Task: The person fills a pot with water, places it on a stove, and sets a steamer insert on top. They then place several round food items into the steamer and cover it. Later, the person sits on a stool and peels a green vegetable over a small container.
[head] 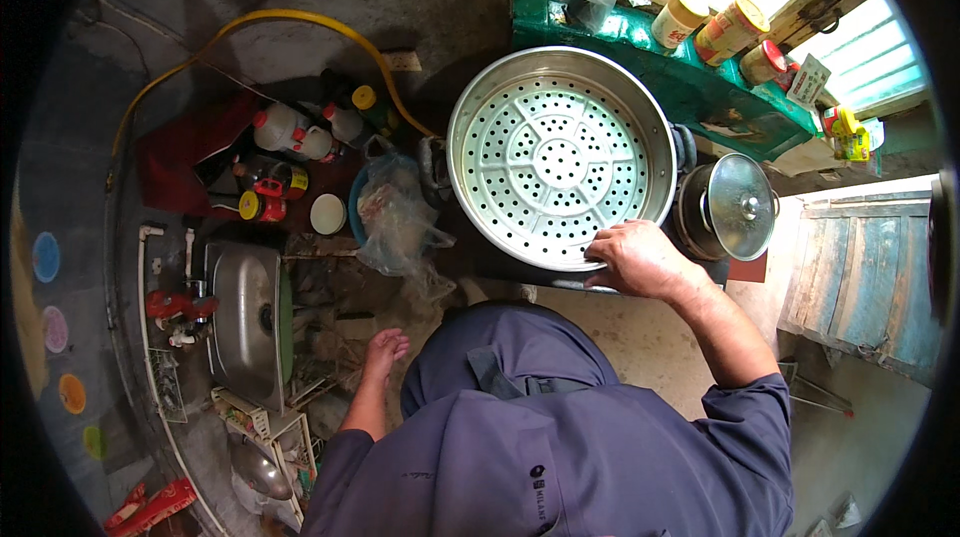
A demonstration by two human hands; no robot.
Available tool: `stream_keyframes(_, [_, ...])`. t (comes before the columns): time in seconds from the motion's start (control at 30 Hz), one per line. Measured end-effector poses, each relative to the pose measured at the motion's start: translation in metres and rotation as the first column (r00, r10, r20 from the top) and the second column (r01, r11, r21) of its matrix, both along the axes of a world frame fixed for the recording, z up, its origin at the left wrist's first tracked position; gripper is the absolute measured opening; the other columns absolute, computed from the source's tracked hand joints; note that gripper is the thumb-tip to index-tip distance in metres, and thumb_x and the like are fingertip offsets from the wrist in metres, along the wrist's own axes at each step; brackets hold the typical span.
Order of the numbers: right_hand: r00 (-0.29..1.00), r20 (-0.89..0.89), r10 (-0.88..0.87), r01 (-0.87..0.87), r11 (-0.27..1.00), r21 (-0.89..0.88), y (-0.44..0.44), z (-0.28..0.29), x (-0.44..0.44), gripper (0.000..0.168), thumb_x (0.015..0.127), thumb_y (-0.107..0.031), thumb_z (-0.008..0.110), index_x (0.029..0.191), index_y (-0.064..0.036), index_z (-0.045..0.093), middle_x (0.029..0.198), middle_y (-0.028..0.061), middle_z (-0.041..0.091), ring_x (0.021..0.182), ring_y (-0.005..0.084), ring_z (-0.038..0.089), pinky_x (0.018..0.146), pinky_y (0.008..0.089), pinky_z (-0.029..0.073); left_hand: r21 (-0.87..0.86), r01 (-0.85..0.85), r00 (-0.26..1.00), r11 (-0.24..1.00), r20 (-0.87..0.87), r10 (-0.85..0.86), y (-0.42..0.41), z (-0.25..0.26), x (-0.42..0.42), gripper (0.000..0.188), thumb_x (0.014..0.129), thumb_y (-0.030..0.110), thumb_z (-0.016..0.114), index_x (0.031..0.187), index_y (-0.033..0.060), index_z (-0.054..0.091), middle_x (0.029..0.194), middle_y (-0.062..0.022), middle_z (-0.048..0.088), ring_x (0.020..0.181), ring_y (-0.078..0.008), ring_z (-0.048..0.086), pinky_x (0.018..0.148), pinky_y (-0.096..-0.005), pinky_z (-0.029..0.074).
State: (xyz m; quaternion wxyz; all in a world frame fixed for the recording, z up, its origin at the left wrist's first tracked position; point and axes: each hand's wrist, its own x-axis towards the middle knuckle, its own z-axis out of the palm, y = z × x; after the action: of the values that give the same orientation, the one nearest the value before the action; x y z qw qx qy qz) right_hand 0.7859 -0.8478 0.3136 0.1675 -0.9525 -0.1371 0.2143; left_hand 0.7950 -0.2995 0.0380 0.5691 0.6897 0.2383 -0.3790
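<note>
A large round metal steamer (466,225) stands in front of me, its bottom tray (559,162) full of small round holes. Over the near right part of its rim, my right hand (637,259) is closed, with fingertips inside the wall and the thumb outside. Nothing lies on the perforated tray. Dark side handles (684,148) stick out from the steamer. My left hand (386,348) hangs low beside my body, fingers loosely bent and holding nothing. Close to the steamer's right side sits a smaller pot with a glass lid (739,207).
A clear plastic bag (401,214) rests over a blue basin (358,195) on the left. Beyond are a white bowl (328,214), bottles (281,130) and a yellow hose (300,14). A metal sink (244,312) stands lower left. Jars (679,19) line the green ledge (637,49).
</note>
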Motion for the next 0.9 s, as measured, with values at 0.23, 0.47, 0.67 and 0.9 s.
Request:
stream_keyframes(0.23, [0.924,-0.291,-0.247,0.358,0.823,0.44,0.014,0.001,0.037,0.03,0.099,-0.025,0.063,0.114,0.001,0.07,0.104,0.0149,0.074,0.099,0.0257,0.071,0.09,0.0364,0.054,-0.04,-0.018,1.0,0.999,0.016,0.019,0.018,-0.009,0.008,0.03,0.1,0.011,0.053,0.127,-0.0022,0.058,0.111,-0.0162,0.069,0.098,-0.0219,0.068,0.088,-0.0333,0.056])
stream_keyframes(0.47, [0.616,-0.784,-0.075,0.704,0.499,0.505,0.033,-0.069,0.081,0.029,0.106,-0.017,0.05,0.121,0.002,0.066,0.107,0.0143,0.072,0.102,0.0206,0.069,0.092,0.0341,0.057,-0.015,-0.035,0.999,0.999,0.005,0.035,0.031,-0.003,-0.006,0.031,0.1,0.011,0.052,0.128,-0.0026,0.058,0.111,-0.0165,0.069,0.098,-0.0226,0.068,0.089,-0.0343,0.056])
stream_keyframes(0.67, [0.427,-0.904,0.001,0.869,0.274,0.411,0.035,-0.078,0.126,0.03,0.106,-0.015,0.044,0.124,0.003,0.06,0.111,0.0198,0.07,0.103,0.0248,0.07,0.093,0.0374,0.058,-0.017,-0.128,0.992,0.992,-0.002,0.128,0.038,0.003,-0.03,0.03,0.099,0.009,0.053,0.126,-0.004,0.058,0.111,-0.0174,0.069,0.1,-0.0253,0.069,0.091,-0.0359,0.056])
stream_keyframes(0.9, [0.402,-0.594,-0.697,0.473,-0.397,0.786,-0.027,-0.123,0.186,0.039,0.101,-0.005,0.049,0.138,0.006,0.049,0.129,0.023,0.063,0.11,0.0277,0.066,0.101,0.0365,0.054,-0.041,-0.183,0.983,0.982,-0.002,0.183,0.042,0.001,-0.046,0.032,0.098,0.011,0.056,0.126,-0.0036,0.058,0.114,-0.018,0.068,0.102,-0.0256,0.068,0.091,-0.0345,0.056])
